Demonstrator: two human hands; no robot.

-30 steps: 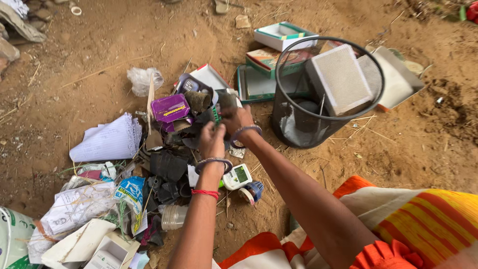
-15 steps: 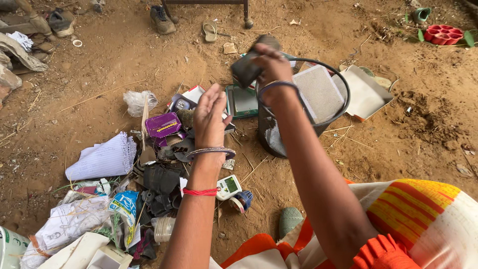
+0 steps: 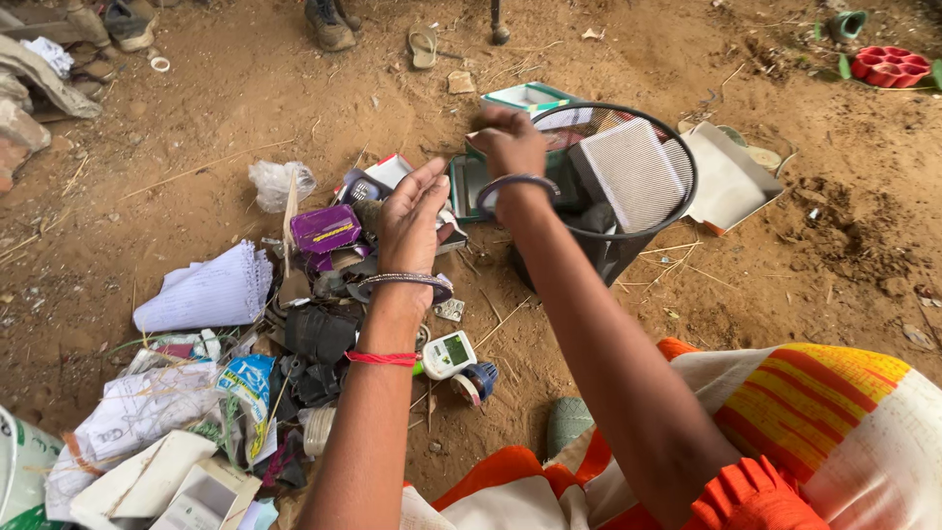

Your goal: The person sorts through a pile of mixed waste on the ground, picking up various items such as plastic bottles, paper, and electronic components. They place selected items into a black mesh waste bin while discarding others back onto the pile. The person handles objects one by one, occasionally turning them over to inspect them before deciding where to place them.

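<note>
My right hand (image 3: 510, 140) hovers at the near left rim of a black wire-mesh bin (image 3: 680, 149), fingers drooping, with nothing visible in it. A white ribbed box (image 3: 633, 172) leans inside the bin with dark items under it. My left hand (image 3: 414, 218) is raised, its fingers spread and empty, above a heap of rubbish on the dirt. Just left of that hand lies a purple box (image 3: 327, 228). A small white and green device (image 3: 449, 353) rests by my left forearm. Both wrists wear bangles, and the left also has a red thread.
The heap holds pleated white paper (image 3: 206, 290), a plastic bag (image 3: 278, 182), wrappers and dark scraps. A teal tray (image 3: 530, 95) and an open white box (image 3: 731, 177) flank the bin. Shoes (image 3: 329, 25), a sandal (image 3: 424, 44) and a red mould tray (image 3: 888, 64) lie farther off.
My right hand lifted a dark object from the heap, carried it over the bin, and now shows nothing in it. My left hand rose off the heap and opened.
</note>
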